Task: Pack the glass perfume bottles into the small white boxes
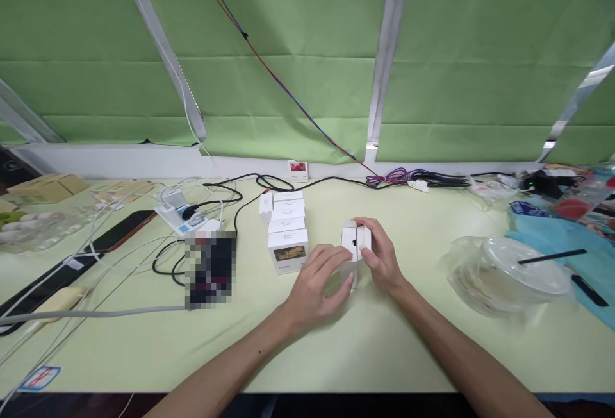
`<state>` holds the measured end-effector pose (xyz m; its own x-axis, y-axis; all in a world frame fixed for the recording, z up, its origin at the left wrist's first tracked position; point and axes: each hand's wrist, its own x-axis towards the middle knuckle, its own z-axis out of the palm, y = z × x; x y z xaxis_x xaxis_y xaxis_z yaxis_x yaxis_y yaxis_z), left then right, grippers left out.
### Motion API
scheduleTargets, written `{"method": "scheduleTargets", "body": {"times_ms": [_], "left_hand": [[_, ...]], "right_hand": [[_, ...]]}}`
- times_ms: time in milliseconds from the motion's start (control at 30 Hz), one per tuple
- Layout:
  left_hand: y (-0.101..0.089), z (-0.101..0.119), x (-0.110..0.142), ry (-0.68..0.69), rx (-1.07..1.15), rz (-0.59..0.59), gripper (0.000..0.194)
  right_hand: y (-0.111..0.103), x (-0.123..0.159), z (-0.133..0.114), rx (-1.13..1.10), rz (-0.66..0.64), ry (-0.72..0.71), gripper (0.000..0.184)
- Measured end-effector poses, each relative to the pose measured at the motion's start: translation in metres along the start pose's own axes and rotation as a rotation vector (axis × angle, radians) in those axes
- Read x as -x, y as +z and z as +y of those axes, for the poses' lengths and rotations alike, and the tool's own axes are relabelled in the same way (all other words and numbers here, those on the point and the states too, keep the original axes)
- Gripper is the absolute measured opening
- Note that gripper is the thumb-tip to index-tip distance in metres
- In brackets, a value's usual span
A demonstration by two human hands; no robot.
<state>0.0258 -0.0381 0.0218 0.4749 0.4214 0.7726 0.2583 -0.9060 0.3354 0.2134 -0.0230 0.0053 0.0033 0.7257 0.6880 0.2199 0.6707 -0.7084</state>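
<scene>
A small white carton [349,269] stands between my hands with its top open and a white flap [364,238] folded out to the right. Inside the opening a small dark spot shows; what it is I cannot tell. My left hand [317,283] curves around the carton's left and near side, its fingertips at the upper edge and its thumb low. On the other side my right hand [382,258] grips the flap and right edge between thumb and fingers. Left of my hands stands a row of several similar white boxes [287,240], the nearest bearing a plant picture.
A power strip [168,216] with tangled cables lies left of the boxes, near a pixelated dark item [211,270]. A lidded plastic bowl [526,267] in a bag is at right beside blue plastic [552,232]. A small picture card [298,170] leans at the back wall.
</scene>
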Motion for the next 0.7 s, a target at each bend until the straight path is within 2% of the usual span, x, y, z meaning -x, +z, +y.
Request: {"method": "scheduleTargets", "body": {"times_ms": [200, 433, 700], "left_hand": [[-0.003, 0.001, 0.002, -0.075, -0.019, -0.03, 0.032], [-0.01, 0.0, -0.003, -0.165, 0.005, -0.268, 0.03], [-0.007, -0.005, 0.0, -0.167, -0.008, -0.298, 0.037]], "right_hand": [[0.0, 0.0, -0.003, -0.003, -0.015, 0.006, 0.045], [0.0, -0.001, -0.006, -0.036, -0.034, -0.001, 0.044], [0.0, -0.001, -0.005, -0.042, -0.04, 0.002, 0.044]]}}
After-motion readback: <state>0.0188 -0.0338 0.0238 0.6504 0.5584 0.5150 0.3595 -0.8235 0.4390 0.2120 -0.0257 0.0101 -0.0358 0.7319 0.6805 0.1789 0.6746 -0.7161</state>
